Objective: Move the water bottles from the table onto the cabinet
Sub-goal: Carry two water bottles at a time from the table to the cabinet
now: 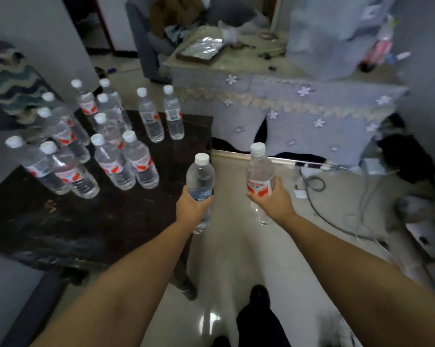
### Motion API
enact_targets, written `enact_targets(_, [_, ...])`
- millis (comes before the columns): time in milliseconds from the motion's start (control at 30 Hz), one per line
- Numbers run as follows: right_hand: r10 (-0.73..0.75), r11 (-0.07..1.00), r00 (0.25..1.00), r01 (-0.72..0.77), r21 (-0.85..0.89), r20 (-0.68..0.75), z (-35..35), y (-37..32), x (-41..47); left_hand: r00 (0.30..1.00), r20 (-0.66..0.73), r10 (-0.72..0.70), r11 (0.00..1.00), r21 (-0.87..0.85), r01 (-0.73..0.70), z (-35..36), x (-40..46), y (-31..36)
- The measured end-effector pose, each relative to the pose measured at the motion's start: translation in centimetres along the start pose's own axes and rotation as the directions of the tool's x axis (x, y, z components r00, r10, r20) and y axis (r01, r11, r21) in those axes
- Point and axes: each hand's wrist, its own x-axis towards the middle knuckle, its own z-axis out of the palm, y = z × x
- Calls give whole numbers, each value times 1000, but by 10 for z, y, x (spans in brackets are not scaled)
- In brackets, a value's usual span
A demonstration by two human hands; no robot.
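Blurred cabinet, bottle-hidden fingers.

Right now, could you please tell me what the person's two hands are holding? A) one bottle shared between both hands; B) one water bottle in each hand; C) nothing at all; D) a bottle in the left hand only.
B: the left hand grips one water bottle and the right hand grips another bottle, both upright and off the table.

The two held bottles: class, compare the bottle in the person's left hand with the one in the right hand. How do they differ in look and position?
The left-hand bottle shows no red label towards the camera; the right-hand bottle shows a red-and-white one. The left hand holds its bottle beside the dark table's corner, while the right hand holds its bottle over open floor. Both are upright, clear and white-capped.
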Motion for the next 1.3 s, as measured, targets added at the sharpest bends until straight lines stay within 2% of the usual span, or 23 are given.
enact_targets(167, [142, 990, 971, -142, 11, -194, -83, 48, -68, 970, 234, 62, 996, 52, -76, 74, -37, 24])
enact_targets(267, [257, 966, 900, -252, 60, -353, -136, 85, -121, 897, 433, 93, 976, 136, -167, 131, -70, 36])
enact_targets(333, [310, 949, 847, -302, 88, -432, -163, 103, -154, 856, 509, 94, 960, 181, -213, 165, -91, 39])
enact_targets(433, [414, 905, 726, -395, 159, -550, -207, 145, -226, 768, 626, 136, 926, 197, -324, 220, -160, 48])
enact_targets(500, [461, 882, 670, -420, 215, -581, -228, 167, -273, 701, 693, 167, 901, 181, -393, 250, -203, 47])
enact_targets(633, [544, 836, 552, -414, 359, -632, -268, 215, -390, 529, 834, 159, 847, 160, -507, 308, -316, 31])
enact_targets(667, [557, 828, 531, -419, 373, -638, -273, 225, -410, 500, 852, 154, 851, 143, -505, 316, -338, 27])
enact_targets(867, [646, 744, 302, -456, 489, -701, -324, 297, -602, 323, 945, 49, 848, 132, -513, 371, -543, -13])
enact_targets(1033, [693, 661, 47, -439, 609, -719, -348, 329, -749, 135, 990, -29, 770, 108, -629, 392, -689, -38])
enact_targets(1300, [682, 609, -266, -310, 730, -681, -352, 356, -897, -122, 989, -85, 650, -38, -759, 419, -855, -58])
